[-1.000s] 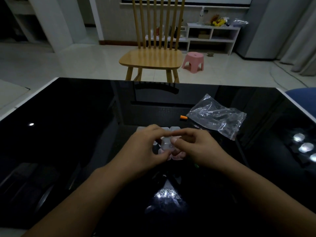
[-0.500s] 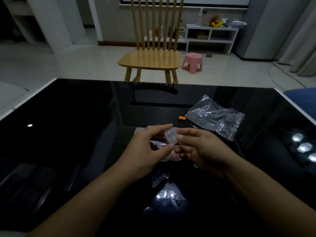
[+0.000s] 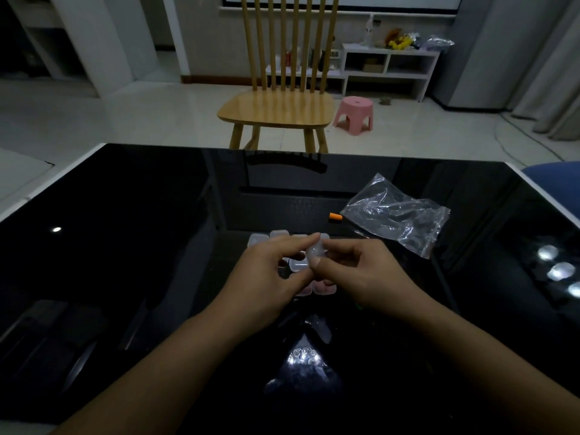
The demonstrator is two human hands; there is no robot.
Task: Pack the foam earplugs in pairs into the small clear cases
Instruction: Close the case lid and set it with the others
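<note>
A small clear case is pinched between the fingertips of my left hand and my right hand, lifted just above the black glass table. Several more clear cases lie in a cluster under and behind my hands, partly hidden by them. One orange foam earplug lies alone on the table beyond the cases. Whether the held case is open or has anything inside, I cannot tell.
A crumpled clear plastic bag lies right of the earplug. A wooden chair stands past the table's far edge, with a pink stool beside it. A blue seat is at the right edge.
Both hands have lifted one clear case off the cluster and hold it a little higher and farther from me than a second ago.
</note>
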